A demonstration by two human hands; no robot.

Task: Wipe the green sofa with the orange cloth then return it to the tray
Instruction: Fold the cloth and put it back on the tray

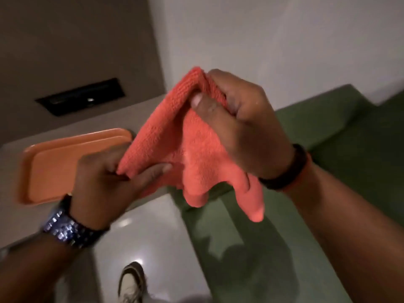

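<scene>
Head view: both hands hold the orange cloth (192, 145) in mid-air, right hand (242, 125) pinching its top fold, left hand (113, 178) gripping a lower corner (likely folding it), above the green sofa (328, 171), the tray (65, 162) bare at left.

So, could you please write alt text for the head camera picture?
Two hands hold an orange cloth in the air, right hand gripping its top, left hand its lower corner. Behind the left hand lies an empty orange tray; the green sofa is below right.
</scene>
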